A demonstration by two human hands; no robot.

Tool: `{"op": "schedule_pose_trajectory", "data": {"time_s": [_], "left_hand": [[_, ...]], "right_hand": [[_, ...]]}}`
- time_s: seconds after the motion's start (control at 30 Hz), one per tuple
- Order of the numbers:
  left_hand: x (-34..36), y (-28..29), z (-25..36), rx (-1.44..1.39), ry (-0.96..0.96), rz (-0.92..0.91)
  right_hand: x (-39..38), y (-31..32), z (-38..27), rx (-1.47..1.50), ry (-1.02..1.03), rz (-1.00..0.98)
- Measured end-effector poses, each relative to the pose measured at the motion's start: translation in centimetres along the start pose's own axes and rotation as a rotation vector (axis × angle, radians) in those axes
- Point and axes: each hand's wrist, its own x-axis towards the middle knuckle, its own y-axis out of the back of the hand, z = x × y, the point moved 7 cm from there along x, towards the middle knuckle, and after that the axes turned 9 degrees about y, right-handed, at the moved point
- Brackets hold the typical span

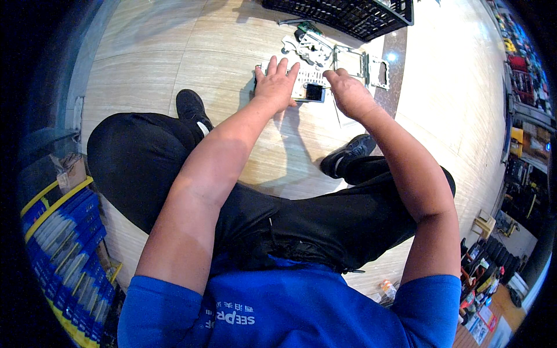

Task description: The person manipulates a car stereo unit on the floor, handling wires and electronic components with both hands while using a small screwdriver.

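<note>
A white plastic device housing (303, 77) with slotted vents and a dark rectangular opening lies on the floor in front of me. My left hand (274, 87) rests on its left part with fingers spread. My right hand (351, 93) is closed at its right edge, around what looks like a thin tool, too small to make out clearly. Just beyond lie a pile of white plastic parts (313, 49) with a green circuit board (308, 28), and white open frames (377, 72) to the right.
A black plastic crate (354, 14) stands at the back. My shoes (348, 153) and crossed legs surround the near floor (232, 69). Blue packs on a yellow rack (67, 232) stand at left. Shelves of assorted goods (522, 81) line the right, with bags or tools (487, 267) lower down.
</note>
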Motion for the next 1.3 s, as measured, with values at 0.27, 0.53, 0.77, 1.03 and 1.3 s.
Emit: {"op": "schedule_pose_trajectory", "data": {"time_s": [0.27, 0.53, 0.77, 1.03, 1.3], "left_hand": [[0.0, 0.1, 0.1, -0.006, -0.001, -0.005], [0.0, -0.1, -0.1, -0.009, -0.008, 0.021], [0.0, 0.0, 0.0, -0.013, -0.009, 0.016], [-0.1, 0.2, 0.0, -0.005, -0.003, -0.007], [0.0, 0.0, 0.1, 0.010, 0.003, -0.014]], "right_hand": [[-0.2, -0.1, 0.7, -0.022, -0.088, -0.011], [0.1, 0.2, -0.1, 0.000, -0.037, 0.003], [0.3, -0.5, 0.9, 0.009, -0.072, -0.031], [-0.3, -0.7, 0.0, 0.084, 0.021, -0.037], [0.1, -1.1, 0.3, 0.091, 0.066, -0.029]]}}
